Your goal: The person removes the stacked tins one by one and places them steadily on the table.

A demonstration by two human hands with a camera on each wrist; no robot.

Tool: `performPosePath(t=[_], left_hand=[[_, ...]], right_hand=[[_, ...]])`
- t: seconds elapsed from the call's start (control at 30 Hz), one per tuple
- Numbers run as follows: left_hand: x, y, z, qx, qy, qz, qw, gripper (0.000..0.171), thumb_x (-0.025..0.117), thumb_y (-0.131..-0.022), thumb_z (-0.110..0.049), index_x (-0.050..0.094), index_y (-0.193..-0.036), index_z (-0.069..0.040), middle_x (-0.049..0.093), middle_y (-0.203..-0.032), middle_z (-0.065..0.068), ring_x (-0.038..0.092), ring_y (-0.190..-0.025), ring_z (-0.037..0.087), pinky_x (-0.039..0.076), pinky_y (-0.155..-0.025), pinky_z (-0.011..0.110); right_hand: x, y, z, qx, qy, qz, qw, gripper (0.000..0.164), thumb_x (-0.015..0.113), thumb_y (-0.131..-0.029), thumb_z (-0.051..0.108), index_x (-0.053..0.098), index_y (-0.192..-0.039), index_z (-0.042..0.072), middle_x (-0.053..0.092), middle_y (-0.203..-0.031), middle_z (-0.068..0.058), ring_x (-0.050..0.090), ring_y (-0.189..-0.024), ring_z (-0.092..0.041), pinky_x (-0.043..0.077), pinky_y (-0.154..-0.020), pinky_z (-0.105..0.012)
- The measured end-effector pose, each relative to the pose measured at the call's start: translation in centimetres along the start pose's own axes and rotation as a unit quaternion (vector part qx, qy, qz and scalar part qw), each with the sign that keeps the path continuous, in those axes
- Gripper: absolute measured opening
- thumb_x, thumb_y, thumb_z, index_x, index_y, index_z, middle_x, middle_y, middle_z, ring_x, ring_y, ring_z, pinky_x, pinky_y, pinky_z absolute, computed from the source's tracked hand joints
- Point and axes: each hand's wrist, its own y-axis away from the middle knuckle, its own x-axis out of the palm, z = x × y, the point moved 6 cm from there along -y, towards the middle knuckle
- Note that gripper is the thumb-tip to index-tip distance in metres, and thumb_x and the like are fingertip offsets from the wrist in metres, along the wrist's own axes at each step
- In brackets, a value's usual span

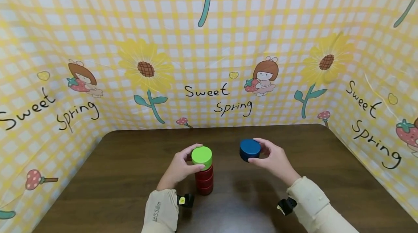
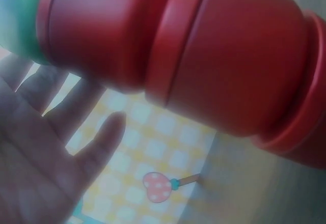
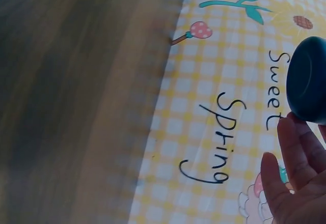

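A stack of red round containers (image 1: 204,183) stands on the table, with a bright green round container (image 1: 202,156) on top. My left hand (image 1: 183,164) grips the green container between thumb and fingers. In the left wrist view, the red containers (image 2: 234,56) fill much of the picture, and fingers touch the green one (image 2: 23,20) at the edge. To the right, my right hand (image 1: 274,158) holds a dark blue round container (image 1: 250,149) by its sides, raised off the table. The right wrist view shows the blue container's underside (image 3: 308,79) above the fingertips.
The dark brown wooden table (image 1: 130,175) has rounded far corners. A yellow-and-white checked cloth (image 1: 202,62) with flowers and lettering rises behind it and along both sides. Both forearms wear pale sleeves (image 1: 163,207) with a small black camera (image 1: 287,205) at each wrist.
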Motion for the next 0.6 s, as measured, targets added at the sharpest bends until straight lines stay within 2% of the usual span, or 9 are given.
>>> performPosePath(t=[0.17,0.33,0.43,0.6], left_hand=[[0.1,0.0,-0.1,-0.006,-0.001,0.000,1.0000,0.057,0.075,-0.081,-0.008,0.053,-0.132,0.002,0.062,-0.113,0.017,0.056,-0.092,0.022,0.050,-0.075,0.032],[0.1,0.1,-0.2,-0.003,-0.012,0.003,0.9999,0.057,0.075,-0.081,-0.009,0.053,-0.133,0.001,0.063,-0.113,0.016,0.057,-0.094,0.022,0.049,-0.077,0.032],[0.0,0.1,-0.2,0.000,-0.019,0.001,0.9998,0.057,0.075,-0.081,-0.009,0.053,-0.133,0.002,0.064,-0.111,0.016,0.057,-0.093,0.022,0.049,-0.078,0.032],[-0.1,0.2,-0.2,0.008,-0.027,-0.001,0.9996,0.058,0.076,-0.080,-0.009,0.053,-0.133,0.002,0.065,-0.108,0.016,0.058,-0.091,0.022,0.049,-0.076,0.031]], right_hand=[[0.1,0.4,-0.9,0.000,-0.011,0.004,1.000,0.061,0.080,-0.078,0.016,0.054,-0.130,-0.002,0.063,-0.111,-0.019,0.062,-0.100,-0.033,0.050,-0.085,-0.047],[0.5,0.8,-1.8,0.001,-0.014,0.016,1.000,0.061,0.081,-0.077,0.015,0.054,-0.129,-0.003,0.063,-0.114,-0.020,0.062,-0.103,-0.034,0.050,-0.087,-0.047],[1.1,1.0,-2.4,-0.005,-0.023,0.043,0.999,0.061,0.081,-0.077,0.016,0.054,-0.128,-0.004,0.062,-0.118,-0.022,0.062,-0.104,-0.034,0.049,-0.088,-0.047],[2.3,1.2,-3.6,-0.013,-0.044,0.120,0.992,0.064,0.081,-0.078,0.020,0.052,-0.130,-0.004,0.059,-0.123,-0.023,0.060,-0.106,-0.035,0.049,-0.089,-0.048]])
